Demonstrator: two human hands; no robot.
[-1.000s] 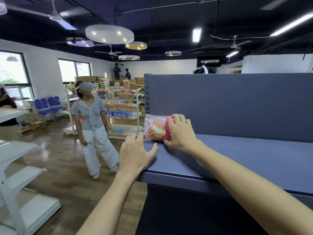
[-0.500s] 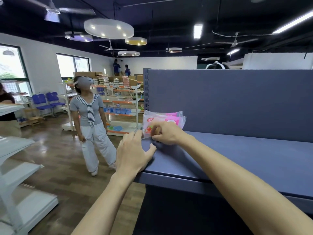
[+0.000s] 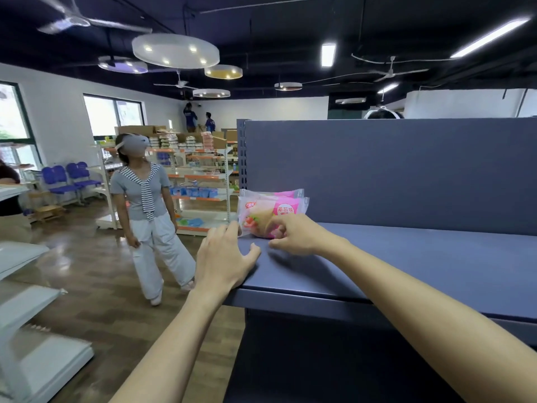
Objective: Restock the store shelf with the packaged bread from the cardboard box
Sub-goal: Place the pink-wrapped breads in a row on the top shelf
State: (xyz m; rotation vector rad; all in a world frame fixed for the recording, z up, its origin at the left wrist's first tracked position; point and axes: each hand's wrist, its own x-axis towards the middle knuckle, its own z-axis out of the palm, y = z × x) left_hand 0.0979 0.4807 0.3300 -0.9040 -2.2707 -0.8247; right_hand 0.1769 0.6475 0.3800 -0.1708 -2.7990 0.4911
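Bread stands at the shelf's left end; your right hand pinches its lower front, while your left hand rests spread-fingered on the shelf corner.

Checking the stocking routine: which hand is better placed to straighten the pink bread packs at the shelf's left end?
Likely the right hand: its fingers already touch the front bread pack. The left hand lies spread on the shelf corner, beside the packs.
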